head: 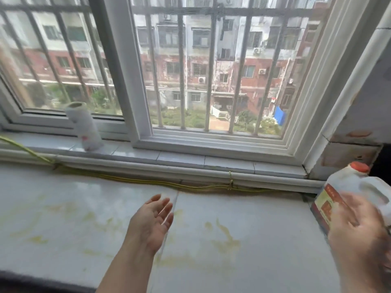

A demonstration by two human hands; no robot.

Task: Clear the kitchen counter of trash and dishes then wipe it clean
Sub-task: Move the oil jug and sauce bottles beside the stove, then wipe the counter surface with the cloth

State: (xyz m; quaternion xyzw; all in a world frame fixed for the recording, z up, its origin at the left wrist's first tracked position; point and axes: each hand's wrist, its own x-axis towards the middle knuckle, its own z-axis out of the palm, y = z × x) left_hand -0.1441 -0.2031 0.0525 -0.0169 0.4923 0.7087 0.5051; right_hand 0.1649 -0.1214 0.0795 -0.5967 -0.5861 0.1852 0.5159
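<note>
Reaching for upright jug (347, 187) at right end of bench (63, 208); right hand (359, 229) nearest, grip unclear through blur; left hand (152, 220) open, well apart.

Left hand (151, 223) extended, fingers straight; right hand (357, 227) blurred, fingers spread.

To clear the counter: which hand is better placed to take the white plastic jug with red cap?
Right. The right hand is at the white plastic jug with red cap; the open left hand is farther off, above the stained counter.
</note>
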